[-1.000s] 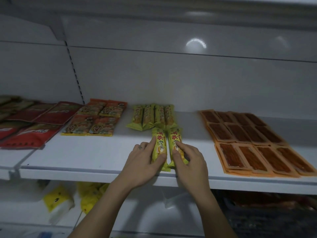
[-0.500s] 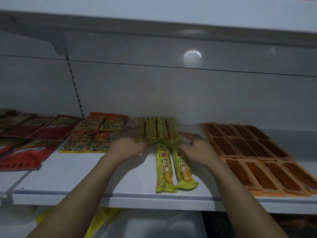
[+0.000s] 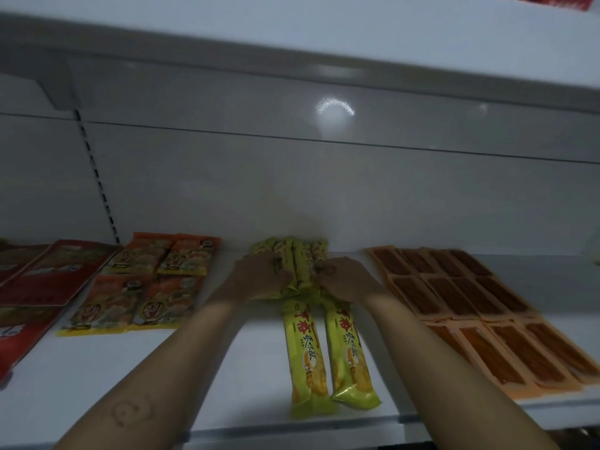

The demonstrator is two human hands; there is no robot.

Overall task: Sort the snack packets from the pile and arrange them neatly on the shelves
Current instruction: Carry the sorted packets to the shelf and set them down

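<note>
On the white shelf (image 3: 156,384), a back row of several yellow-green snack packets (image 3: 293,254) stands close together. My left hand (image 3: 256,280) rests against the row's left side and my right hand (image 3: 344,280) against its right side. Fingers of both hands lie on the packets' near ends; the blur hides any tighter hold. In front of the row, two longer yellow-green packets (image 3: 306,352) lie side by side, pointing at the shelf's front edge, between my forearms.
Orange cartoon-face packets (image 3: 156,284) lie left of my hands, with red packets (image 3: 48,274) further left. A grid of flat orange-brown packets (image 3: 470,303) fills the right. The upper shelf (image 3: 292,43) hangs close overhead.
Both hands left the two front packets and reached back to the rear row, closing in on it from either side. The camera has moved closer and tilted up.
</note>
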